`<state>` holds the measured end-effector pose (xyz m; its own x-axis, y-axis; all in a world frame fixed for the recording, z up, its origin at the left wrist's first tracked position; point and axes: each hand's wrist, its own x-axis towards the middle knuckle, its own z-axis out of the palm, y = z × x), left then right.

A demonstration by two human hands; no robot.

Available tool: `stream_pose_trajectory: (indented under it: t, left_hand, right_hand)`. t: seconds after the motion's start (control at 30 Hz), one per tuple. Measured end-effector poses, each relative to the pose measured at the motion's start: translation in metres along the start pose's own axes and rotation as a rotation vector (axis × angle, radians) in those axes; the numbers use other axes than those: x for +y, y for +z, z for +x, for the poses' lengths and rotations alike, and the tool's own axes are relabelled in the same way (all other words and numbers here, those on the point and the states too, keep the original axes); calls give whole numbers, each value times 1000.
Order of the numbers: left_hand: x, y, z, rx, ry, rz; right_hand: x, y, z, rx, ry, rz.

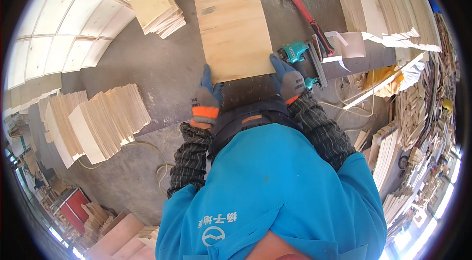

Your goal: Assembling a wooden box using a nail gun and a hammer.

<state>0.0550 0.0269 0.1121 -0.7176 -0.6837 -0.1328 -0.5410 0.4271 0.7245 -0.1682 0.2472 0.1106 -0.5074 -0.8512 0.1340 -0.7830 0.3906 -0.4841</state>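
A rectangular pale plywood board (233,29), with a dark smudge toward its far left, lies in front of me over the dark worktable. My left hand (205,99), in a blue and grey work glove with an orange band, grips its near left corner. At the near right corner my right hand (290,82), gloved the same way, holds the other side. Just right of the board is a teal nail gun (295,52) with a long grey magazine. Beyond it, a claw hammer (314,25) with a red and black handle lies slanted.
A small board stack (155,7) sits at the far left, with rows of panels (113,117) nearer. Thick panel stacks (364,2) stand at the far right. White strips (339,46) lie under the hammer. A thin hose (356,112) loops beside the worktable (167,68).
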Motion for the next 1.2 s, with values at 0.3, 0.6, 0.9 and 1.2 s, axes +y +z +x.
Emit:
stream_pose_trajectory:
  t: [0.3, 0.6, 0.9, 1.2]
  left_hand:
    - [-18, 1, 4, 81, 216, 62]
    - [-5, -12, 20, -100, 115, 312]
    - [24, -5, 57, -53, 212, 357]
    - [8, -3, 60, -26, 227, 401]
  right_hand:
    - [7, 7, 4, 28, -35, -1]
    - [3, 6, -2, -15, 10, -31]
    - [36, 6, 38, 36, 30, -38]
    - [40, 1, 42, 42, 41, 49]
